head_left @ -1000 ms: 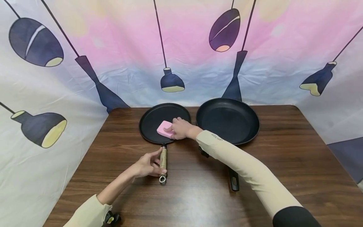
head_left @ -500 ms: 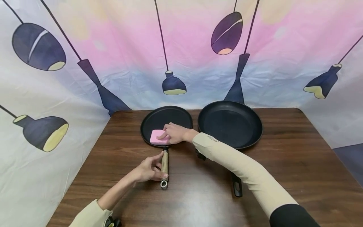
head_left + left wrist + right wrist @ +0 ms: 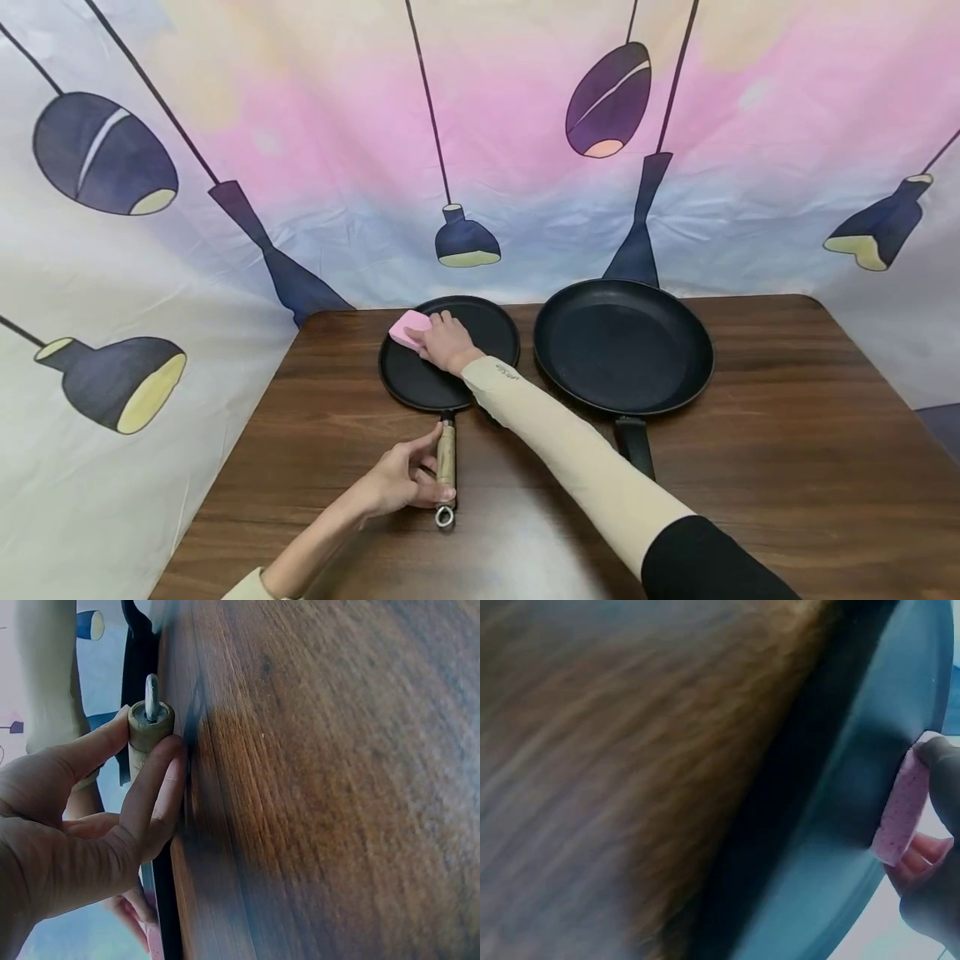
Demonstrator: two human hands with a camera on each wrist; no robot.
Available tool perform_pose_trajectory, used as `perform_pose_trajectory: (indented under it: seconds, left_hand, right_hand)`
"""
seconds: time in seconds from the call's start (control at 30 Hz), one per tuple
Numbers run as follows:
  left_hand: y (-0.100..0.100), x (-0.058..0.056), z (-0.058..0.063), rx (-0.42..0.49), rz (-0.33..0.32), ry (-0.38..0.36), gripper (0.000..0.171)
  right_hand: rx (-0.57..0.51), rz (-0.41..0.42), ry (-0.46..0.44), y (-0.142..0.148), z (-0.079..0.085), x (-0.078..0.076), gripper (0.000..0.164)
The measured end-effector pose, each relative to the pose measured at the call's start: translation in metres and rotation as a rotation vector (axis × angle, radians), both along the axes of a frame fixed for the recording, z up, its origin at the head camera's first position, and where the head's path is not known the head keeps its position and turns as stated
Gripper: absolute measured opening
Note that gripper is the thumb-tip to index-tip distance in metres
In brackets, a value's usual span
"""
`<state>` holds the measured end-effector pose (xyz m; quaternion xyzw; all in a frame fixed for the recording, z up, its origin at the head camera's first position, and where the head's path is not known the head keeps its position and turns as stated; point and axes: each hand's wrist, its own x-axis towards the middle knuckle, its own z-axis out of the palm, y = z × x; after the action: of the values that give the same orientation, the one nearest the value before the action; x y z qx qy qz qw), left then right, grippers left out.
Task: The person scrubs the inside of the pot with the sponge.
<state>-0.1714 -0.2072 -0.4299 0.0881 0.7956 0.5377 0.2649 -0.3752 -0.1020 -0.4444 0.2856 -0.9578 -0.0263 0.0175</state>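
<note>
The desk (image 3: 787, 467) is brown, with wood lines in it and round corners at the back. On it sits a small pan (image 3: 487, 333), black and flat, and the desk's back edge is just behind it. The small pan's tan handle (image 3: 446, 454) points to the front and has a metal ring (image 3: 445, 517) at its end. Just to the right of the small pan sits a big pan (image 3: 622, 346), also black. A thin strip of wood shows between the two. The big pan's black handle (image 3: 635, 448) points to the front too. In front of the small pan, a bit to its right, the wood is shiny.
</note>
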Motion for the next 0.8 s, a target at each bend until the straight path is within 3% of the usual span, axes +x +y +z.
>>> perform_pose_trajectory:
  seconds: [0.1, 0.23, 0.4, 0.57, 0.8]
  left_hand:
    - [0.002, 0.003, 0.000, -0.006, 0.003, 0.004, 0.100]
    - [0.005, 0.003, 0.002, -0.036, 0.000, 0.027, 0.099]
    - [0.005, 0.000, 0.004, -0.065, 0.001, 0.013, 0.099]
    - [0.003, -0.003, 0.005, -0.012, 0.004, -0.018, 0.098]
    - [0.003, 0.001, 0.003, 0.000, 0.006, -0.030, 0.097]
  right_hand:
    - [-0.021, -0.057, -0.020, -0.001, 0.003, 0.002, 0.043]
    - [-0.021, -0.034, -0.050, 0.005, 0.011, 0.004, 0.040]
    - [-0.014, 0.081, -0.133, 0.018, 0.017, 0.013, 0.044]
    - [-0.050, 0.209, -0.179, 0.028, 0.022, 0.025, 0.046]
    - [-0.025, 0.296, -0.235, 0.045, 0.026, 0.053, 0.046]
